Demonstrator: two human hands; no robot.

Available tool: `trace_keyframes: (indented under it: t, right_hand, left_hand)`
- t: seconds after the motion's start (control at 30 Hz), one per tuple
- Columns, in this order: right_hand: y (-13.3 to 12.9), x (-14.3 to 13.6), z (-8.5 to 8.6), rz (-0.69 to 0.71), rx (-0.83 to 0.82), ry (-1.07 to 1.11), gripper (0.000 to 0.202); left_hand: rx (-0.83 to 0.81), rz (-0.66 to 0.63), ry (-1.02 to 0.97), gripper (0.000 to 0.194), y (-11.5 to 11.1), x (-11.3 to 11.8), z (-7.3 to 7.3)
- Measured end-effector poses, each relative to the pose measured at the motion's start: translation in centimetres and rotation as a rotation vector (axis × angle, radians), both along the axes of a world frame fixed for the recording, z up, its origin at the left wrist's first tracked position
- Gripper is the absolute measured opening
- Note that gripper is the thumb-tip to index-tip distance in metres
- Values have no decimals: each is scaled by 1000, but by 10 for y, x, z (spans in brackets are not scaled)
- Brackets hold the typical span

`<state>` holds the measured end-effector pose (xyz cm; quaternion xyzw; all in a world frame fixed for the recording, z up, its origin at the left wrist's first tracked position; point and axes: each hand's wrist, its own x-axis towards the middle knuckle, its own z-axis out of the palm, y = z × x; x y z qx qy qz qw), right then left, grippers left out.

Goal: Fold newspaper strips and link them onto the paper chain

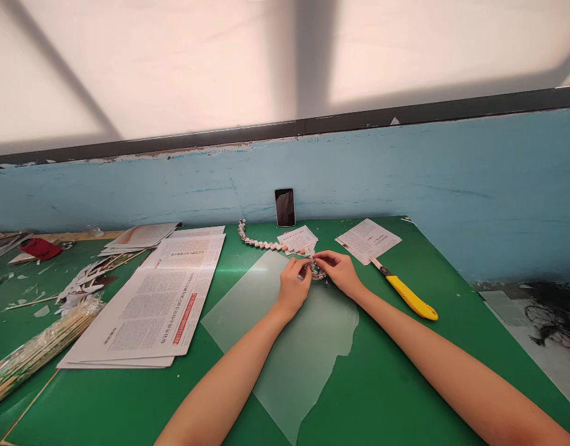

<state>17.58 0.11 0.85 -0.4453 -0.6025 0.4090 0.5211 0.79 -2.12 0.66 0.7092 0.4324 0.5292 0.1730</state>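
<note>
Both hands are right on it here: the left hand point(295, 288) and the right hand point(339, 270) meet with fingertips almost touching, each pinching the folded-paper chain point(266, 245) near the middle of the desk's point(382, 396) far edge. One stretch of that chain trails off toward the far left, and another part curls beneath the fingers. Here's the risk: the links look like light folded paper, so a hard tug from either side could, I'd judge, pull a fold loose or crush it, and a snagged tail could strain the joint. Watch the yellow-handled knife point(412, 297) too, lying toward the desk's right edge with its tip at the near corner of a newsprint piece point(368, 240); a sweep of the right forearm might knock it or drag the paper along. The smartphone point(285, 207), upright at the far edge, could topple if bumped. Now for what's hard to call: the fingers cover the very link being pinched, so the fold itself stays out of sight. The second newsprint piece point(300, 238) is partly covered by chain. Whether the knife's blade is bare, I cannot tell. The bundle of sticks point(48, 347) runs out at the left, and the desk's near edge is cut off.
</note>
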Motion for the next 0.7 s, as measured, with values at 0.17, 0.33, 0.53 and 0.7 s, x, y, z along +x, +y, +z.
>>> trace_keyframes:
  t: [0.17, 0.33, 0.53, 0.7]
  right_hand:
    - [-1, 0, 1, 0, 10, -13, 29]
    - [-2, 0, 2, -2, 16, -7, 27]
    - [-2, 0, 1, -8, 21, -4, 26]
    - [-3, -1, 2, -11, 46, -20, 24]
  left_hand:
    - [4, 0, 7, 18, -1, 0, -1]
    - [6, 0, 12, 19, -2, 0, 0]
    - [-10, -8, -5, 18, -1, 0, -1]
    - [-6, -10, -7, 17, 0, -1, -2]
